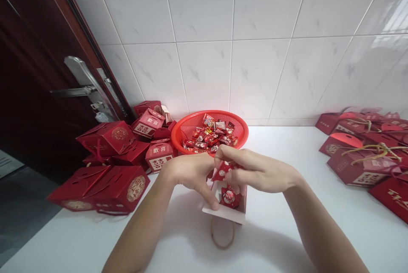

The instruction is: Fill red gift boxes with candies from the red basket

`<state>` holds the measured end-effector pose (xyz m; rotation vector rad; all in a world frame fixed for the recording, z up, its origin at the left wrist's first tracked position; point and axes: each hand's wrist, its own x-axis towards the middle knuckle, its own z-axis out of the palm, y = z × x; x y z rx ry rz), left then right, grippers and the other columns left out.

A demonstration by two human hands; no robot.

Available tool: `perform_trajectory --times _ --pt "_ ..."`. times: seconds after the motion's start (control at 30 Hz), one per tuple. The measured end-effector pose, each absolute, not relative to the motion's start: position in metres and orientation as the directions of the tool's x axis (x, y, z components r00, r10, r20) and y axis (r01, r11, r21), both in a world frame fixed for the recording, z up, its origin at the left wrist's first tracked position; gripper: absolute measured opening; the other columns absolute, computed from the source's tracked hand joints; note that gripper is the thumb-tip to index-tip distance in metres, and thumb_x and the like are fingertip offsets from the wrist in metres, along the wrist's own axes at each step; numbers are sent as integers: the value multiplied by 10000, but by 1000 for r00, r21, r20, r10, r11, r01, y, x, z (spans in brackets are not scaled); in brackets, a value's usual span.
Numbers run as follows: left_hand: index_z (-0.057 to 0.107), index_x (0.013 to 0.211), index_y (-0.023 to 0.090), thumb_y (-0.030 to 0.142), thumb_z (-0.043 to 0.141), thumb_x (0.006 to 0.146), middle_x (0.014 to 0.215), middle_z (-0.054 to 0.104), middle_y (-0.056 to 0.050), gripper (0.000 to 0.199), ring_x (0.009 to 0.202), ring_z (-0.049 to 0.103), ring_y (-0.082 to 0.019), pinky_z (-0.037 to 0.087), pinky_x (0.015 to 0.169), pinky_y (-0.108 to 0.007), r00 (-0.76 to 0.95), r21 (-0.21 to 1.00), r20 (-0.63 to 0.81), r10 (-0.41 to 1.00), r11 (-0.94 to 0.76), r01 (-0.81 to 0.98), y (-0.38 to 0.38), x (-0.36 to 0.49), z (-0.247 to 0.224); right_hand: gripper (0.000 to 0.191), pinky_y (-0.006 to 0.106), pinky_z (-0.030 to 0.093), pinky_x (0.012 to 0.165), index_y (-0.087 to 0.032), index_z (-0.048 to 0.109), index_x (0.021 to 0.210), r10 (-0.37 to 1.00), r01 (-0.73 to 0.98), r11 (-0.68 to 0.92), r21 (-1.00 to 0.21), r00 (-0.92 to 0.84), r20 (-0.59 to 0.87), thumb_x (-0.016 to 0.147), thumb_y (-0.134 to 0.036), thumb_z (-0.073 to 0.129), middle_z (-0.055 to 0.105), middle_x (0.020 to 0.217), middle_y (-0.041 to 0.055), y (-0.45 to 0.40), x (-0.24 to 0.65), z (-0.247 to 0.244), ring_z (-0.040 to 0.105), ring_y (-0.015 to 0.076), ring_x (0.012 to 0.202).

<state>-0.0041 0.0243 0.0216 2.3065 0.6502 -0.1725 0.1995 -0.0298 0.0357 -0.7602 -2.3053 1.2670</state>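
Observation:
A small open candy box (223, 212) stands on the white table in front of me, its pale flap folded out toward me. My left hand (193, 175) grips the box at its left side, thumb pressed on the flap and the other fingers hidden behind. Over the opening, my right hand (255, 170) pinches a red wrapped candy (222, 172) between thumb and fingers. Another red wrapped candy (230, 197) lies inside the box. A twisted cord handle (222, 245) loops out from the box onto the table.
Behind my hands sits a red plastic basket (241, 130) of wrapped candies. Closed red boxes (121, 188) are piled at left, by a dark door with a metal handle (75, 91). More red boxes with cord handles (353, 162) stand at right. A tiled wall (261, 77) backs the table.

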Motion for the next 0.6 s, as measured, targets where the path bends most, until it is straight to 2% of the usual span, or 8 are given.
perform_trajectory --times 0.1,0.23,0.33,0.5,0.6 --pt "659 958 230 483 842 672 975 689 13 423 969 636 -213 474 842 -274 874 668 -296 385 -570 477 25 -4 23 112 244 413 580 -214 457 844 660 294 464 -835 -744 105 858 -103 447 554 729 -26 -30 195 34 535 132 651" --pt "632 970 205 523 865 582 904 655 -3 553 824 614 -216 447 657 -269 755 466 -392 525 -594 655 24 -3 27 128 250 402 622 -192 546 779 764 390 535 -749 -602 233 783 -64 532 605 787 -7 -29 193 32 530 135 711" --pt "632 967 203 547 842 586 877 642 -11 555 789 609 -214 419 605 -264 715 388 -433 549 -602 698 23 -2 29 126 261 415 685 -186 579 753 824 450 519 -727 -491 284 780 -66 551 640 801 -4 -30 194 32 549 140 754" --pt "608 883 195 588 823 567 878 650 -34 548 780 619 -228 417 588 -274 658 317 -473 587 -583 748 23 -2 30 165 249 319 561 -202 518 759 891 612 433 -662 -401 212 747 -38 533 583 694 -31 -34 191 31 488 122 627" --pt "596 982 205 555 838 562 927 662 -34 598 808 629 -233 426 602 -275 676 342 -454 581 -587 734 23 -2 30 210 256 242 523 -217 470 801 935 729 344 -592 -326 142 745 -16 497 520 626 -49 -37 185 29 419 115 543"
